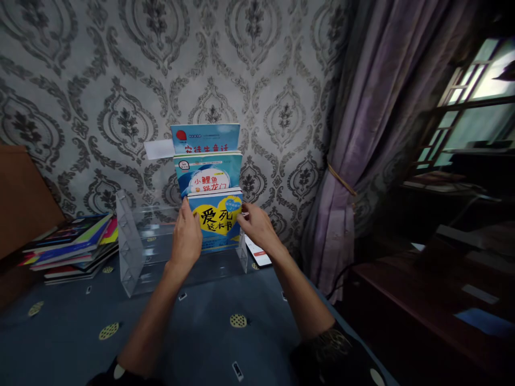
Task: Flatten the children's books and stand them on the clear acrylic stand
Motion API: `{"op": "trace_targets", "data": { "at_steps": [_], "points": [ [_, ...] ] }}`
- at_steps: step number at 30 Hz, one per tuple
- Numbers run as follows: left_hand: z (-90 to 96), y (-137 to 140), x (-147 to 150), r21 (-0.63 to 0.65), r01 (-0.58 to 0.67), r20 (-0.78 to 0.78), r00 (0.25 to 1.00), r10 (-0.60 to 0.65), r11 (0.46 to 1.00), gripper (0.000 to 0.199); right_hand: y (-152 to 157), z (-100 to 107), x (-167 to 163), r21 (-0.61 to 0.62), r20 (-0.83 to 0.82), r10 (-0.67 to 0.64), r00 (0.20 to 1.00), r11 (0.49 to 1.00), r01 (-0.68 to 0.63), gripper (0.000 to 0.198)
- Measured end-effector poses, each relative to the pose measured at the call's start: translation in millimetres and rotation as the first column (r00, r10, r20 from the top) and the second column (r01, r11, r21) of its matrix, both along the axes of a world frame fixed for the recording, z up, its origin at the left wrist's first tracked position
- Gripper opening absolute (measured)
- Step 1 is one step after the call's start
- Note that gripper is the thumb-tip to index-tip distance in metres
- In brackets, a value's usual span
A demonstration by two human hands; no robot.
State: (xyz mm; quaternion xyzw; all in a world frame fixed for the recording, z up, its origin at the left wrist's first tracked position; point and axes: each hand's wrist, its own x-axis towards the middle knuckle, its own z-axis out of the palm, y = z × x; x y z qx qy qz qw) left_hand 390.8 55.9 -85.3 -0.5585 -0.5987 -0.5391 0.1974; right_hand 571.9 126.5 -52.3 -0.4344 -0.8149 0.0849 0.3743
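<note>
Between my two hands stands a blue book (pixel 215 241) with a yellow heart on its cover. My left hand (pixel 187 238) grips its left edge, thumb toward the front. On the opposite edge, my right hand (pixel 257 225) closes around the upper right side. The book is at a lower tier of a clear acrylic book rack (pixel 131 252). Behind and above it rises a teal book (pixel 207 169) with red and black lettering. A light blue book (pixel 209 134) with a red logo stands highest, at the back.
Left of the rack lies a stack of books (pixel 76 246), beside a brown box (pixel 24 198). A phone (pixel 259 254) with a lit screen rests behind my right wrist. The blue tablecloth (pixel 201 332) ends at the right, near a purple curtain (pixel 362 134) and a dark red table (pixel 422 305).
</note>
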Motion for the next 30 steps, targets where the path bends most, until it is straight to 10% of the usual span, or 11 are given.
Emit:
{"op": "trace_targets", "data": {
  "at_steps": [30],
  "points": [
    [6.4, -6, -9, -0.002, 0.113, 0.004, 0.994, -0.113, 0.994, 0.053, 4, 2, 4, -0.050, -0.096, 0.149, 0.984, 0.987, -0.154, 0.033]
  ]
}}
